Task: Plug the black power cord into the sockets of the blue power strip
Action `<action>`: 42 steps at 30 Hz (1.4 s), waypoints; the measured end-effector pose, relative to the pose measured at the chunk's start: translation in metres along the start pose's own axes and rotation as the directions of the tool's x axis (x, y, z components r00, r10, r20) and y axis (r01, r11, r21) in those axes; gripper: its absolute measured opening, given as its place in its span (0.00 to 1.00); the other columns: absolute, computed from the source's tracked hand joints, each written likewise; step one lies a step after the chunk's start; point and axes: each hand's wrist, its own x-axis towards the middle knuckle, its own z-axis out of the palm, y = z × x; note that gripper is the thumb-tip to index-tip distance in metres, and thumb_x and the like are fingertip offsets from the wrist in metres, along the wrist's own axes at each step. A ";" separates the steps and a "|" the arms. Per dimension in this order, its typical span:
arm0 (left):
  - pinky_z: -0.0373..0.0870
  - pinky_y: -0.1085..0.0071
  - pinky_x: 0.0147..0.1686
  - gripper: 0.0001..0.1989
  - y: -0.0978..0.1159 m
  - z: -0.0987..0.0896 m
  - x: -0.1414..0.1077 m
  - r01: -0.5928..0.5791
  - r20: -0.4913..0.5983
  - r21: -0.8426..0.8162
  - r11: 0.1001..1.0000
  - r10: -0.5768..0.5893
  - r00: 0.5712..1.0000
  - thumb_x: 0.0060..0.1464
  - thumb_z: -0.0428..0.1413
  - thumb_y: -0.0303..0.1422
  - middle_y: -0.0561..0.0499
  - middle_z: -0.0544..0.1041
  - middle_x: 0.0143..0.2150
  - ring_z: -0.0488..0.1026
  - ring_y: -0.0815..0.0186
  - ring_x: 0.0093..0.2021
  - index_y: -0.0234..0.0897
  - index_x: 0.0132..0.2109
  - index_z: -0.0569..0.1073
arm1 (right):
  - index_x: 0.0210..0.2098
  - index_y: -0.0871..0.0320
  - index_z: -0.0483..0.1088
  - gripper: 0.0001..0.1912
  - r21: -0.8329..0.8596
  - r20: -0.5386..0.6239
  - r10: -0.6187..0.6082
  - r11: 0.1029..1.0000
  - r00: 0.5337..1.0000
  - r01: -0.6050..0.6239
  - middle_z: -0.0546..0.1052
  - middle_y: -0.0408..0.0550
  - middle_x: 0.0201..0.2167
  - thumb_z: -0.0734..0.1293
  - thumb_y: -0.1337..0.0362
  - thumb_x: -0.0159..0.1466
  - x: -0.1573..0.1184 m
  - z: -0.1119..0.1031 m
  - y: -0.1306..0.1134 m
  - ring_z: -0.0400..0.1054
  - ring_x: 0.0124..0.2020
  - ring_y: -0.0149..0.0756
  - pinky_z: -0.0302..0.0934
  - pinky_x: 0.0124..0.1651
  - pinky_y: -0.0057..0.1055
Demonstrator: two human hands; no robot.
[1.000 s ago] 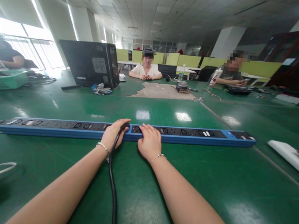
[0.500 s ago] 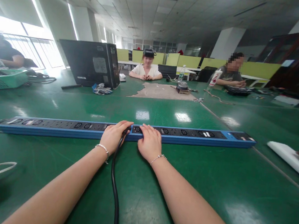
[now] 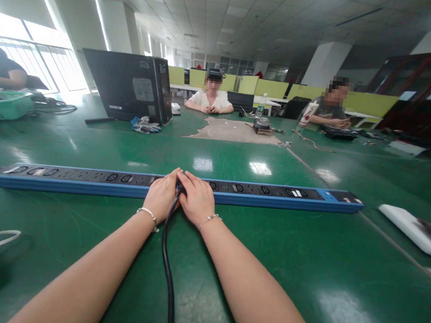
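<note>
At the middle of the long, stiff blue power strip [image 3: 250, 196], the left hand [image 3: 161, 194] pinches the end of a black cable [image 3: 167, 256], while the right hand [image 3: 198, 199] lies over it, fingers together, grip hidden. The smooth, round cable, trailing from the strip's near side, looks light and bendy, best held by its end.

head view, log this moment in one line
left hand: holding end of black power cable; right hand: at same end; blue multi-outlet power strip: under both hands
</note>
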 end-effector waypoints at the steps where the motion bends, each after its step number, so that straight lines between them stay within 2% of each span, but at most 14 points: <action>1: 0.62 0.61 0.52 0.31 0.001 -0.001 0.000 0.021 0.002 0.023 1.000 -0.021 1.000 0.49 0.49 0.30 0.34 0.68 0.56 0.67 0.55 0.55 0.27 0.61 0.52 | 0.57 0.53 0.61 0.23 -0.003 -0.003 0.015 1.000 1.000 -0.015 0.67 0.47 0.56 0.59 0.65 0.62 0.003 0.003 -0.001 0.62 0.54 0.37 0.55 0.57 0.35; 4: 0.61 0.59 0.53 0.27 0.005 -0.006 0.001 0.069 0.027 0.056 0.996 -0.071 0.997 0.52 0.49 0.34 0.35 0.70 0.54 0.66 0.54 0.56 0.29 0.58 0.57 | 0.54 0.55 0.65 0.20 0.031 -0.041 0.037 0.999 0.998 -0.036 0.70 0.47 0.52 0.57 0.67 0.63 0.012 0.006 -0.003 0.64 0.52 0.34 0.56 0.56 0.31; 7: 0.61 0.59 0.53 0.26 0.009 -0.009 0.002 0.099 0.038 0.053 0.994 -0.101 0.994 0.52 0.50 0.40 0.38 0.72 0.53 0.66 0.54 0.56 0.32 0.56 0.61 | 0.53 0.57 0.66 0.18 0.104 -0.198 0.092 0.992 0.976 -0.073 0.71 0.48 0.51 0.54 0.66 0.66 0.017 -0.006 -0.002 0.64 0.53 0.32 0.56 0.57 0.29; 9: 0.60 0.58 0.54 0.28 0.010 -0.009 0.002 0.100 0.028 0.051 0.994 -0.102 0.994 0.51 0.53 0.43 0.38 0.71 0.53 0.66 0.54 0.56 0.32 0.55 0.62 | 0.52 0.58 0.67 0.18 0.145 -0.312 0.131 0.985 0.941 -0.090 0.71 0.48 0.51 0.54 0.64 0.66 0.017 -0.019 0.007 0.64 0.53 0.32 0.55 0.58 0.29; 12: 0.60 0.58 0.54 0.30 0.007 -0.005 0.002 0.080 0.017 0.052 0.995 -0.081 0.997 0.48 0.55 0.47 0.38 0.71 0.54 0.65 0.53 0.56 0.34 0.54 0.62 | 0.48 0.60 0.69 0.17 0.187 -0.373 0.193 0.974 0.907 -0.130 0.74 0.50 0.48 0.57 0.64 0.63 0.007 -0.038 0.033 0.67 0.49 0.33 0.58 0.55 0.29; 15: 0.59 0.57 0.55 0.30 0.005 -0.003 0.001 0.057 0.014 0.061 0.996 -0.058 0.998 0.48 0.55 0.48 0.39 0.70 0.54 0.65 0.53 0.57 0.34 0.54 0.63 | 0.46 0.59 0.71 0.16 0.227 -0.302 0.303 0.944 0.904 -0.240 0.77 0.49 0.42 0.61 0.64 0.60 -0.010 -0.050 0.066 0.72 0.41 0.35 0.64 0.48 0.30; 19: 0.59 0.56 0.55 0.30 0.004 -0.002 0.002 0.052 0.019 0.049 0.997 -0.053 0.998 0.49 0.54 0.48 0.38 0.70 0.55 0.64 0.52 0.57 0.34 0.54 0.63 | 0.45 0.56 0.72 0.16 0.248 -0.231 0.322 0.932 0.918 -0.264 0.78 0.46 0.38 0.61 0.63 0.59 -0.025 -0.056 0.088 0.73 0.37 0.34 0.66 0.44 0.30; 24: 0.58 0.55 0.55 0.29 0.004 -0.002 0.001 0.051 0.016 0.019 0.999 -0.052 0.999 0.49 0.54 0.47 0.40 0.70 0.56 0.63 0.53 0.58 0.37 0.54 0.64 | 0.46 0.56 0.72 0.16 0.222 -0.213 0.318 0.936 0.924 -0.271 0.78 0.46 0.39 0.60 0.63 0.60 -0.023 -0.058 0.083 0.73 0.39 0.34 0.66 0.46 0.31; 29: 0.57 0.55 0.56 0.28 0.004 0.000 0.000 0.042 -0.004 0.010 0.999 -0.042 0.999 0.49 0.54 0.47 0.40 0.69 0.56 0.63 0.53 0.58 0.37 0.54 0.64 | 0.46 0.56 0.72 0.17 0.016 -0.163 0.196 0.980 0.967 -0.196 0.76 0.46 0.46 0.59 0.67 0.60 -0.016 -0.060 0.066 0.70 0.48 0.34 0.63 0.53 0.30; 32: 0.57 0.55 0.56 0.27 0.004 0.001 0.000 0.042 -0.011 0.017 0.999 -0.042 0.999 0.49 0.54 0.47 0.41 0.70 0.56 0.63 0.54 0.58 0.38 0.54 0.64 | 0.46 0.56 0.71 0.17 -0.066 -0.129 0.202 0.975 0.971 -0.212 0.75 0.46 0.47 0.58 0.67 0.61 -0.014 -0.058 0.059 0.70 0.48 0.35 0.63 0.52 0.31; 37: 0.58 0.56 0.55 0.27 0.004 -0.001 0.000 0.036 -0.008 0.032 0.999 -0.036 0.999 0.49 0.54 0.47 0.40 0.70 0.56 0.64 0.53 0.58 0.37 0.53 0.65 | 0.48 0.56 0.71 0.17 -0.067 -0.157 0.263 0.959 0.952 -0.276 0.75 0.46 0.48 0.58 0.67 0.61 -0.017 -0.051 0.061 0.70 0.46 0.35 0.64 0.51 0.31; 42: 0.58 0.54 0.55 0.27 0.006 -0.002 0.001 0.036 0.003 0.021 0.999 -0.036 0.999 0.50 0.54 0.47 0.40 0.69 0.56 0.64 0.52 0.57 0.37 0.53 0.65 | 0.49 0.57 0.69 0.18 -0.098 -0.162 0.195 0.972 0.967 -0.213 0.74 0.49 0.49 0.57 0.67 0.62 -0.026 -0.047 0.065 0.67 0.51 0.36 0.56 0.58 0.38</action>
